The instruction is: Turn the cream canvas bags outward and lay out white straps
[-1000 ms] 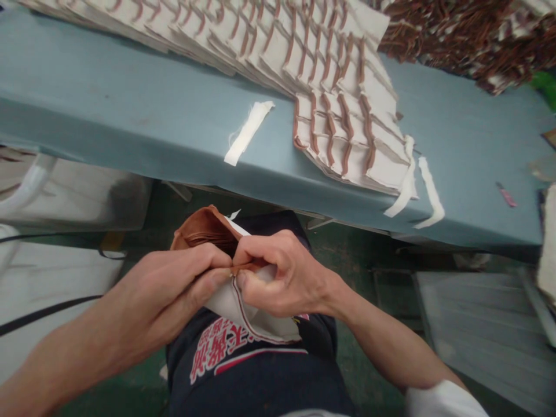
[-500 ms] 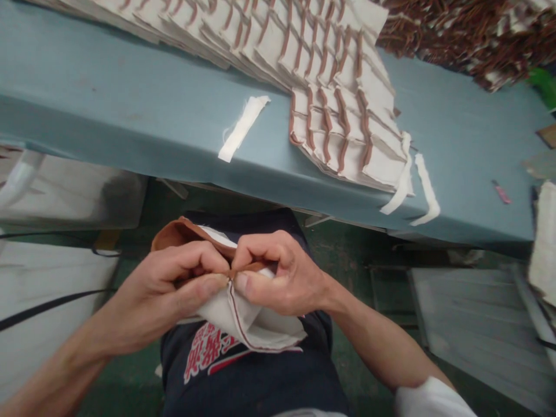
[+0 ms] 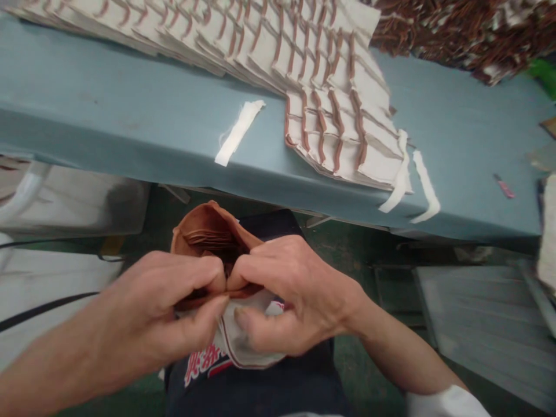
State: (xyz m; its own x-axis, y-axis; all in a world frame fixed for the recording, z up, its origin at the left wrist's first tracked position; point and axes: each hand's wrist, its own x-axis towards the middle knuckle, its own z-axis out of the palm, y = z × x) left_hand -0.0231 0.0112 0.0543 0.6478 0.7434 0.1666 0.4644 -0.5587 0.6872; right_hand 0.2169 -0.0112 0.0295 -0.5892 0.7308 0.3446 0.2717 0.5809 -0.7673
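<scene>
In front of my lap is a pouch-like piece with a brown, folded inside (image 3: 208,223) and a white cloth outside (image 3: 256,347) that has a thin dark-brown seam. My left hand (image 3: 174,307) pinches its brown edge between thumb and curled fingers. Right beside it, my right hand (image 3: 291,295) has its fingers curled over the same edge, the thumb on the white side a little lower. The knuckles of both hands nearly meet. The fingers hide part of the edge.
A blue-covered table (image 3: 130,127) runs across the front. On it lie overlapping white cloth pieces (image 3: 321,127) with brown edging, loose white strips (image 3: 238,133), a small pink-handled tool (image 3: 504,186) and a brown heap (image 3: 456,35). Pale bins (image 3: 482,324) stand at both sides.
The piece has been tilted and its brown mouth now gapes wider, showing folds inside. Both hands have turned over its edge, and my right thumb has come away from the seam end.
</scene>
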